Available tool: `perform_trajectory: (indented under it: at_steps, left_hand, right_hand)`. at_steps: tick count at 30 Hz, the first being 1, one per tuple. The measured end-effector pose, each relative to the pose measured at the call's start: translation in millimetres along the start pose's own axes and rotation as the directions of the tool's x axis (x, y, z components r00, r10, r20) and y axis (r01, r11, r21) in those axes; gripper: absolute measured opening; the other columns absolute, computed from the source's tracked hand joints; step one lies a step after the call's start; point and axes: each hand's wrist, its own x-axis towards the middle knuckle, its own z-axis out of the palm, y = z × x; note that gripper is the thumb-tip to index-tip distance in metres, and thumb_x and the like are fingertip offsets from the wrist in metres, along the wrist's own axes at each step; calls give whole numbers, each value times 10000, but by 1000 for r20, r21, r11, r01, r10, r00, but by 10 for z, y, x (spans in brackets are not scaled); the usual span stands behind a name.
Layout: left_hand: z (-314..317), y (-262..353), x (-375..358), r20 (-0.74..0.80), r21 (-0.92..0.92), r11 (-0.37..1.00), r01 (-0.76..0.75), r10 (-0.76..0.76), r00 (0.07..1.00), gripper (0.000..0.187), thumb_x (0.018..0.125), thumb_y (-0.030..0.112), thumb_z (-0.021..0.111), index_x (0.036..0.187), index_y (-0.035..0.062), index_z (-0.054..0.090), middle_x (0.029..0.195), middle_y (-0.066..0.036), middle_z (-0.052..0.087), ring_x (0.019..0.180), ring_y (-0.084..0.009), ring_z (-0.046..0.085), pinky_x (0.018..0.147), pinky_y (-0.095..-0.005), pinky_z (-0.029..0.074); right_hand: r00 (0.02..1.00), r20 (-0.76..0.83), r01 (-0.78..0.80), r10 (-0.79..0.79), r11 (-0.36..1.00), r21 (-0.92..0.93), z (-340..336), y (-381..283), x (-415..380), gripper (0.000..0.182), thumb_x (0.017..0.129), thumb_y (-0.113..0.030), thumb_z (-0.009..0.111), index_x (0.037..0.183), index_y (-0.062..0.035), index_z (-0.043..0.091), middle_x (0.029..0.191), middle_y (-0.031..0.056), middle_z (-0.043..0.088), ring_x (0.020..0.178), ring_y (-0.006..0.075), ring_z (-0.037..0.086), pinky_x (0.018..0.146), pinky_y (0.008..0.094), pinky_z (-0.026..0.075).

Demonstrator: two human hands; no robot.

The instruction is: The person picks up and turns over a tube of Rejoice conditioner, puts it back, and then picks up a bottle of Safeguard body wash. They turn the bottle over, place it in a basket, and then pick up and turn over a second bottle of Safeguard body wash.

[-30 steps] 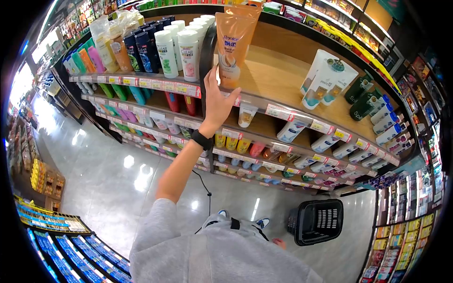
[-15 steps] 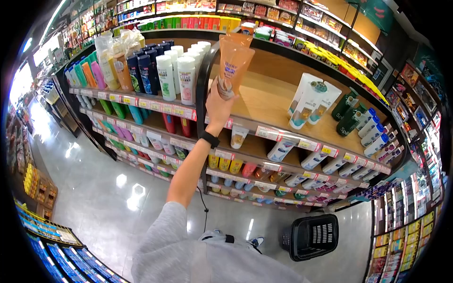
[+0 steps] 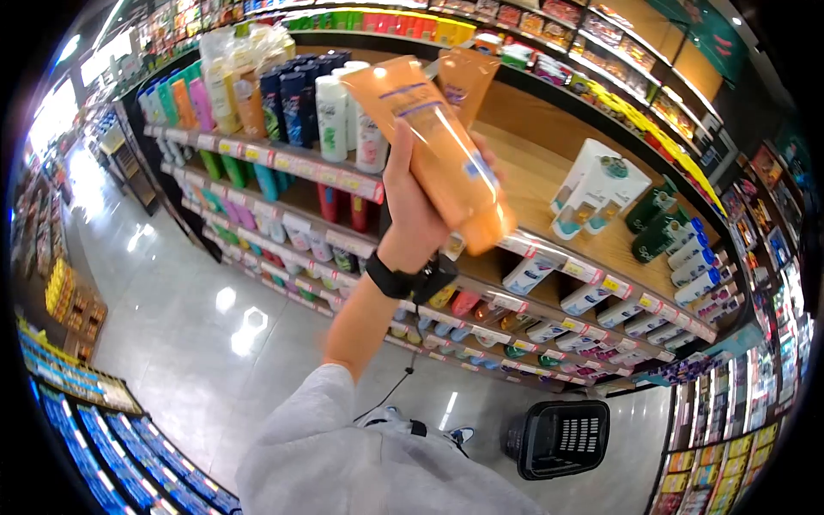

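Observation:
My left hand (image 3: 421, 206) is closed around an orange squeeze tube (image 3: 442, 154), thumb along its left side and fingers curled round from the right. The tube is tilted, its cap end pointing down and right, above the shelf's front edge. It is turned so that a side with purple lines and small print shows; the print is too blurred to read. Just behind it is a second orange tube (image 3: 470, 77), its lower part hidden by my hand and the held tube. My right hand is out of view.
White Pantene tubes (image 3: 596, 189) and dark green pump bottles (image 3: 657, 232) stand on the shelf (image 3: 532, 172) to the right. Shampoo bottles (image 3: 330, 120) crowd the left section. A black shopping basket (image 3: 562, 439) sits on the floor beside my feet.
My left hand has drawn the orange tube nearer to me and turned it from its front label to another side. The view has shifted slightly, with the shelves moving right.

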Motion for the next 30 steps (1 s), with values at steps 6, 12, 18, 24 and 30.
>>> perform_trajectory:
  at_steps: [6, 12, 18, 24, 30]
  left_hand:
    - [166, -132, -669, 232, -124, 973, 193, -160, 959, 931, 807, 751, 394, 1352, 0, 316, 903, -185, 545, 729, -278, 614, 628, -415, 547]
    - [327, -242, -1056, 261, 58, 945, 321, -325, 909, 1079, 704, 795, 500, 1366, -30, 288, 876, -181, 563, 688, -245, 623, 588, -342, 536]
    - [389, -450, -1341, 253, 144, 809, 570, -587, 769, 1178, 596, 835, 580, 1355, -21, 298, 877, -178, 574, 668, -241, 625, 575, -311, 517]
    - [373, -672, -1588, 425, -111, 648, 754, -655, 625, 915, 662, 511, 764, 1320, 9, 374, 1031, -194, 552, 849, -266, 600, 718, -345, 487]
    - [432, -667, -1649, 353, -51, 643, 764, -704, 616, 963, 625, 580, 759, 1327, 40, 381, 994, -202, 570, 867, -297, 611, 720, -362, 505]
  right_hand:
    - [918, 29, 393, -396, 896, -207, -191, -80, -158, 183, 820, -157, 603, 912, -9, 660, 741, 86, 657, 716, 159, 641, 615, 281, 503]
    - [940, -18, 316, -339, 854, 414, -764, -1872, -159, 228, 887, -193, 600, 1057, -40, 602, 853, 39, 648, 721, 116, 593, 629, 251, 477]
    - [706, 42, 414, -707, 459, 786, -1347, -4204, -1412, 509, 926, -374, 545, 1297, -47, 425, 1200, 139, 583, 1063, 230, 583, 873, 333, 457]
    - [354, -9, 636, -935, 234, 735, -1465, -4798, -2210, 902, 802, -633, 575, 1385, 3, 312, 1303, 159, 491, 1115, 233, 551, 904, 348, 473]
    - [174, 390, 422, -904, 427, 800, -1304, -5157, -2356, 830, 754, -458, 681, 1340, 31, 355, 1241, 252, 508, 1086, 320, 573, 880, 410, 500]
